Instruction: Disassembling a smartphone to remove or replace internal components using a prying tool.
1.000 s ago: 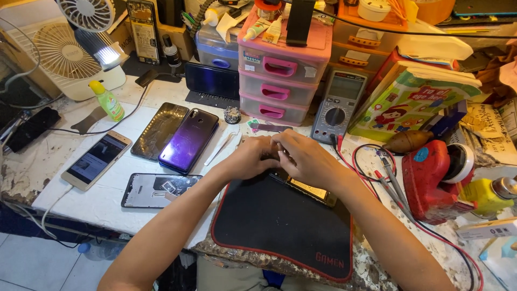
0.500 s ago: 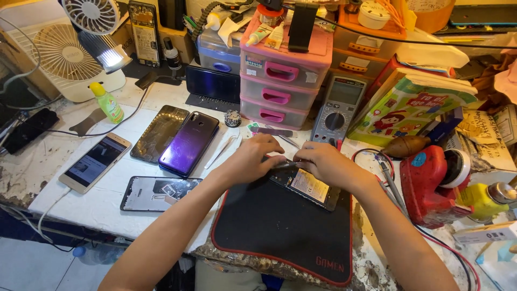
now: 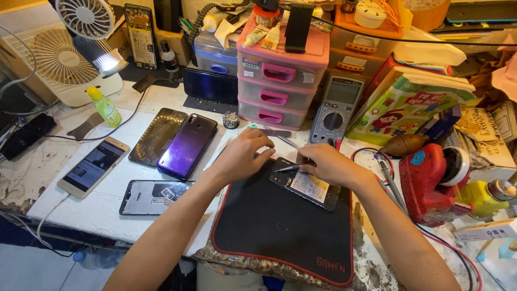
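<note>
Now right hand point(image 3: 328, 164) around tweezers point(image 3: 288, 168)

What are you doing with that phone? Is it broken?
A person has an opened phone lying on a black mat, with its back off and the battery showing. The right hand holds a thin metal tool with its tip at the phone's top end. The left hand rests just beside that end. Other phones lie to the left on the table.
</note>
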